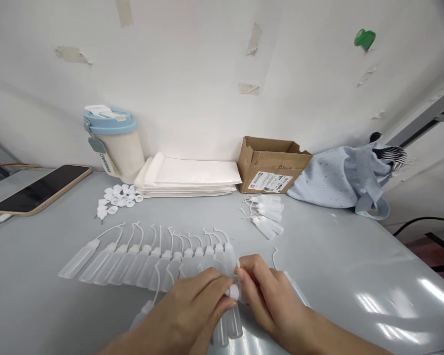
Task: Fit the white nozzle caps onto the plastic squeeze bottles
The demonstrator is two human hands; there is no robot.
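At the front centre my left hand (pixel 192 303) is closed, with thumb and fingers pinching a small white cap (pixel 233 292). Right beside it, my right hand (pixel 268 291) pinches a thin white tube (pixel 239 265) between thumb and index finger. The bottle between the hands is mostly hidden by the fingers. Clear plastic bottles (pixel 234 323) lie below my fingertips. Behind my hands stretches a row of bottles (pixel 131 264) with white tops and bent thin tubes. One more bottle (pixel 296 288) lies partly behind my right hand, and another (pixel 142 314) beside my left wrist.
Loose white caps (pixel 120 197) form a pile at the left, near a phone (pixel 40 190) and a cup (pixel 114 143). White packets (pixel 192 172) and a cardboard box (pixel 272 170) stand along the wall. Several bottles (pixel 264 212) lie before the box; a light-blue bag (pixel 329 177) sits right.
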